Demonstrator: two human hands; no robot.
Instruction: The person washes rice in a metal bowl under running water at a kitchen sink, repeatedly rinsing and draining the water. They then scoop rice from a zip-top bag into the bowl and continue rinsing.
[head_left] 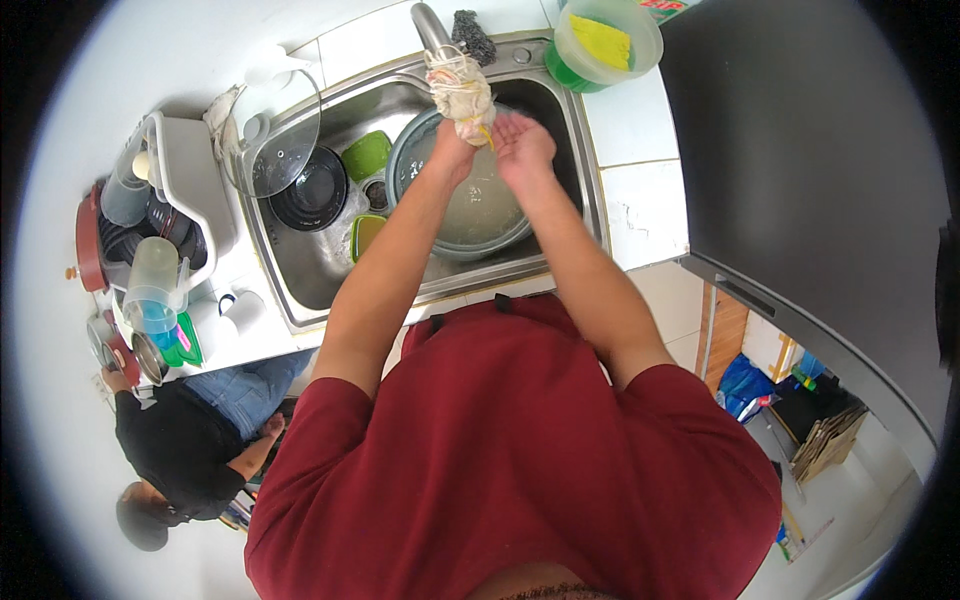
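Both my hands are at the mouth of a metal faucet, whose end is wrapped in a tied, off-white cloth. My left hand is just below the cloth, its fingers hidden behind it. Close to the cloth's right side is my right hand, palm showing, fingers slightly curved and holding nothing I can see. Beneath both hands a large grey basin of cloudy water fills the right part of the steel sink.
Left in the sink lie a black bowl, a green container and a glass lid. A dish rack and a white mug stand further left. A tub with a yellow sponge is back right. Another person works at lower left.
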